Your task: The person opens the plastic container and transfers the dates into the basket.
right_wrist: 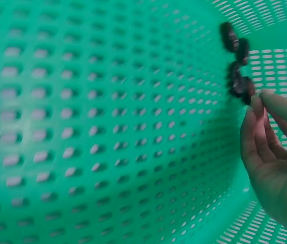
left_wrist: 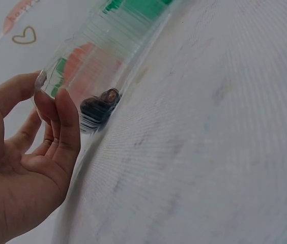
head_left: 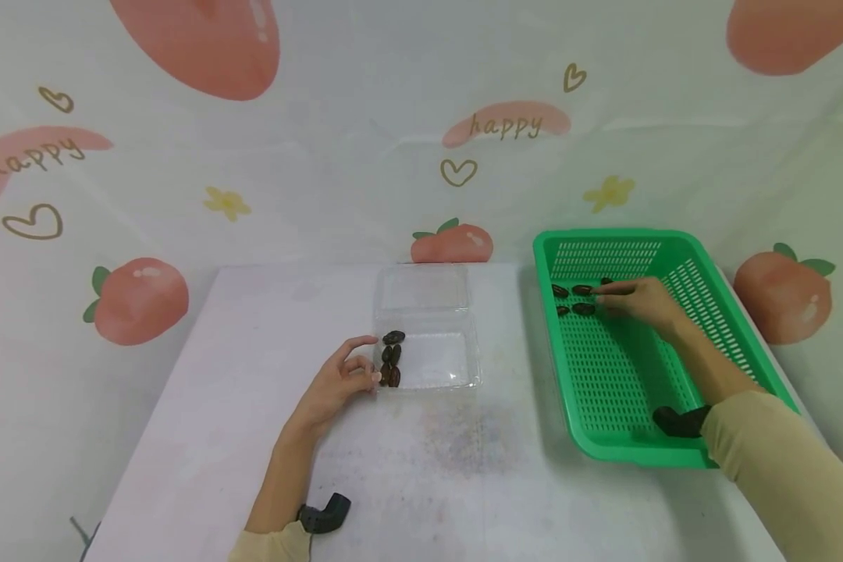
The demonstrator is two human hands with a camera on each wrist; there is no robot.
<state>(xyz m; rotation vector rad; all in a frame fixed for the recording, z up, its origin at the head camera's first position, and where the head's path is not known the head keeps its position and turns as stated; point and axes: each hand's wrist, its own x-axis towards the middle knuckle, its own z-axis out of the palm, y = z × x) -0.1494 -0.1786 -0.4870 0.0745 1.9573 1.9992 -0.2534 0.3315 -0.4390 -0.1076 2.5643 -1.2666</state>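
Note:
In the head view a clear plastic box (head_left: 432, 359) with its lid folded back lies on the table, several dark brown dates (head_left: 391, 355) along its left side. My left hand (head_left: 337, 386) grips the box's left edge; in the left wrist view, thumb and fingers (left_wrist: 67, 119) pinch the clear rim. My right hand (head_left: 642, 303) reaches inside the green basket (head_left: 569, 382), where several dates (head_left: 584, 310) lie near its far left corner. In the right wrist view, the thumb and fingertips close on the end of one date (right_wrist: 248, 89); its held part is hidden.
The basket's raised slotted walls (head_left: 709, 312) surround the right hand. Behind the white table (head_left: 267, 343) hangs a fruit-print cloth (head_left: 337, 172). Black straps with mounts (head_left: 326, 515) sit on both wrists.

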